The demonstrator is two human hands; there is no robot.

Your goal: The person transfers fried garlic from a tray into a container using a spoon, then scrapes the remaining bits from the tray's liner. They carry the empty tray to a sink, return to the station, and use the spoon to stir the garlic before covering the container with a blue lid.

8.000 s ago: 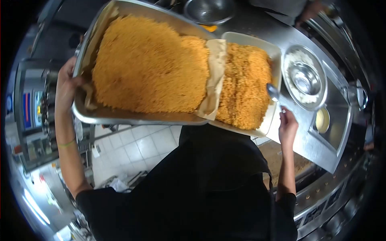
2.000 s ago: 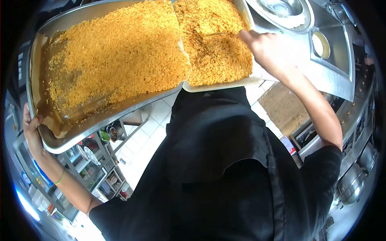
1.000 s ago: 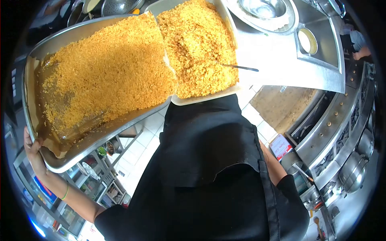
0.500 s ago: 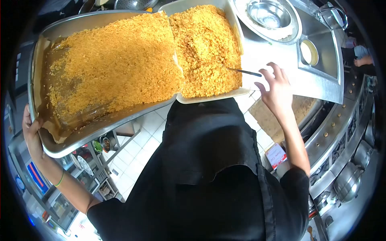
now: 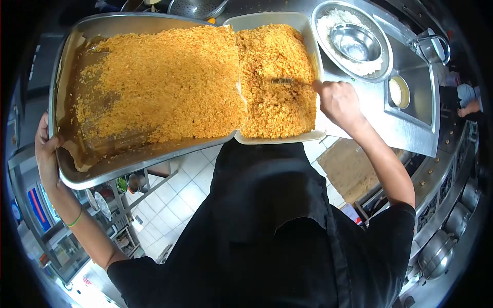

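My left hand grips the left rim of a large metal tray, lined with brown paper and spread with orange-brown crumbs. The tray's right end meets a pale plastic tub heaped with similar crumbs. Over the tub's right rim, my right hand is closed around the handle of a utensil. Its dark end rests in the crumbs, and its exact shape is partly hidden.
A metal basin with white grains holds a smaller bowl. Right of it is a sink containing a round container. A perforated bowl sits behind the tray. Another person's hand shows far right.
My right hand has moved left and closed on the utensil's handle, which it was apart from before. My left hand still holds the tray. The whole view has shifted slightly.
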